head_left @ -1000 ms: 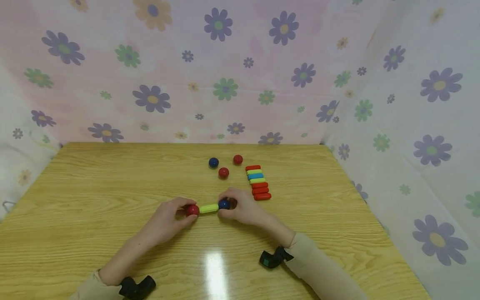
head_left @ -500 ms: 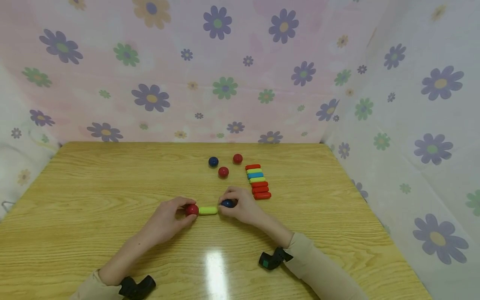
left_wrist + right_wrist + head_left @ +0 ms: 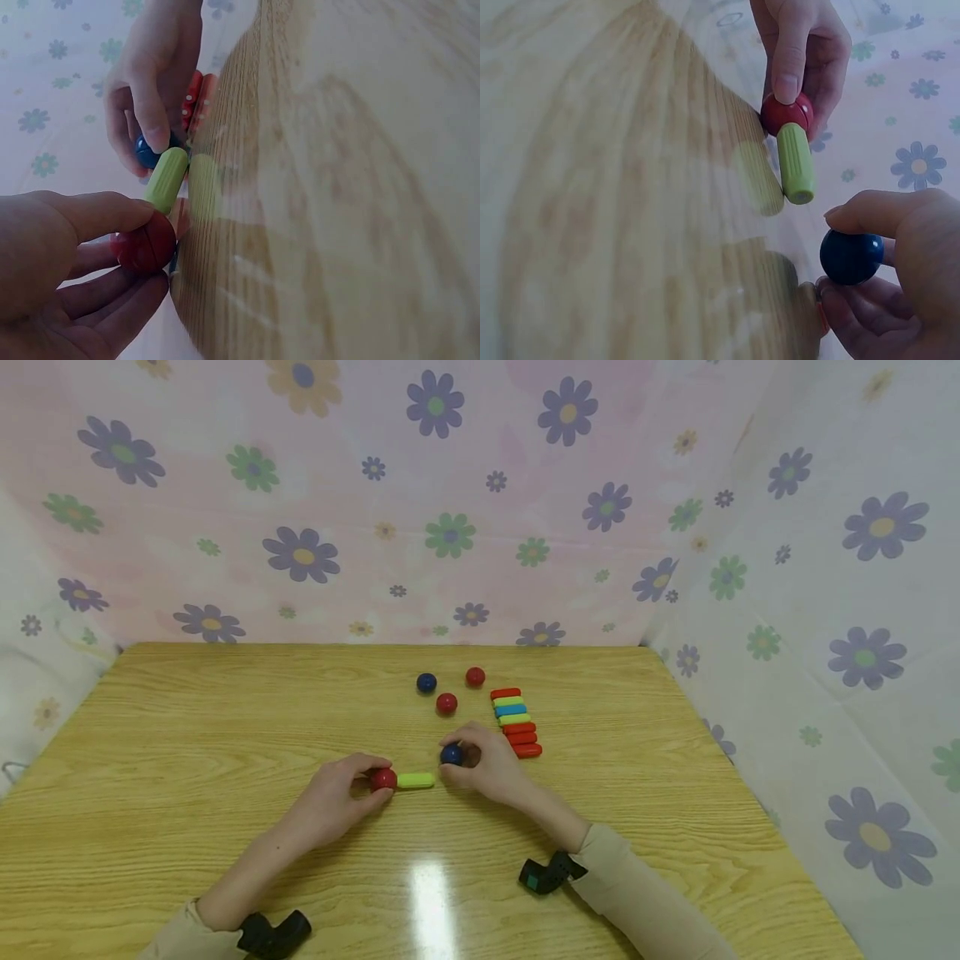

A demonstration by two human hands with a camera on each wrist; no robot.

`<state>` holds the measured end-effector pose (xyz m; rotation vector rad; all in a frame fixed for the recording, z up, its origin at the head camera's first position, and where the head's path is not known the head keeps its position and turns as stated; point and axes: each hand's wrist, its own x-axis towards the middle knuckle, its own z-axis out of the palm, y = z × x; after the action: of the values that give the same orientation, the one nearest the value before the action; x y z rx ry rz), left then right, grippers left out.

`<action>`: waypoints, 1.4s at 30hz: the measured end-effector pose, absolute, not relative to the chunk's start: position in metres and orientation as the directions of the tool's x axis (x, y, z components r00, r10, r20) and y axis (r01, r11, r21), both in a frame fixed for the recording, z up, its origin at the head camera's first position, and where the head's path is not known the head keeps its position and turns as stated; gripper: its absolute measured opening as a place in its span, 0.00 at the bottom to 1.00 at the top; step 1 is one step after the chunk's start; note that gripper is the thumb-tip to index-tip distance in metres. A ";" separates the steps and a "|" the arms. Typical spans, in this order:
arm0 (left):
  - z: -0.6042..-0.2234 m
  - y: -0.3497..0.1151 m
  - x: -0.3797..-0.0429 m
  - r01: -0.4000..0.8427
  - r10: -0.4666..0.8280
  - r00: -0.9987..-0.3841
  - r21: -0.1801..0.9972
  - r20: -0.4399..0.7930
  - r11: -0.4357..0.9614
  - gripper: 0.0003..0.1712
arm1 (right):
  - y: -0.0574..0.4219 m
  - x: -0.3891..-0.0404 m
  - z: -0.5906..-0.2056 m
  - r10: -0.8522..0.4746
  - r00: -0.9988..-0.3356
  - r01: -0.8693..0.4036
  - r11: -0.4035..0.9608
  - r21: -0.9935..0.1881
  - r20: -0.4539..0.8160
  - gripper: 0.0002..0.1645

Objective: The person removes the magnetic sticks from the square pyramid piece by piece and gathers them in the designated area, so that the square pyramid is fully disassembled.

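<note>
My left hand (image 3: 337,797) pinches a red ball (image 3: 384,779) between thumb and fingers, low at the table. A yellow-green ridged rod (image 3: 416,781) is joined end-on to that ball and points right. In the right wrist view the rod's free end (image 3: 801,196) faces the camera. My right hand (image 3: 487,768) pinches a dark blue ball (image 3: 452,755) between thumb and fingertips. A gap separates this blue ball from the rod, which lies just to its lower left in the head view.
Farther back on the wooden table (image 3: 225,718) are a second blue ball (image 3: 426,682) and two red balls, one nearer (image 3: 446,703) and one farther (image 3: 476,677). Several rods (image 3: 513,711) in red, yellow-green and blue lie in a row behind my right hand. Flowered cloth hangs behind.
My right hand has pulled the blue ball off the rod's right end and moved it slightly up and right. My left hand stays on the red ball; the rod has levelled out.
</note>
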<state>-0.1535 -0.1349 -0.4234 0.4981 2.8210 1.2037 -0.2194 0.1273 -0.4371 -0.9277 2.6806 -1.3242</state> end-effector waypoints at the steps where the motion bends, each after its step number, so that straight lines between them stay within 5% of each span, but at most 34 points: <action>1: -0.423 -0.135 -0.153 0.279 0.304 -0.948 0.709 0.095 0.648 0.21 | 0.128 -0.220 -0.437 -0.509 -0.827 -0.500 0.467 -0.729 0.241 0.18; 19: -0.421 -0.135 -0.153 0.270 0.299 -0.951 0.697 0.083 0.664 0.21 | 0.144 -0.245 -0.422 -0.423 -0.886 -0.403 0.498 -0.767 0.191 0.22; 29: -0.425 -0.132 -0.153 0.263 0.296 -0.952 0.704 0.078 0.660 0.22 | 0.148 -0.286 -0.420 -0.410 -0.878 -0.466 0.616 -0.636 0.246 0.24; 42: -0.425 -0.133 -0.153 0.265 0.292 -0.953 0.699 0.084 0.664 0.22 | 0.144 -0.299 -0.425 -0.331 -0.929 -0.351 0.653 -0.671 0.164 0.23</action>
<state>-0.1531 -0.1334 -0.4251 0.4749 2.8335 1.1812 -0.2990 0.1438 -0.4246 -0.5941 2.8807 -1.1785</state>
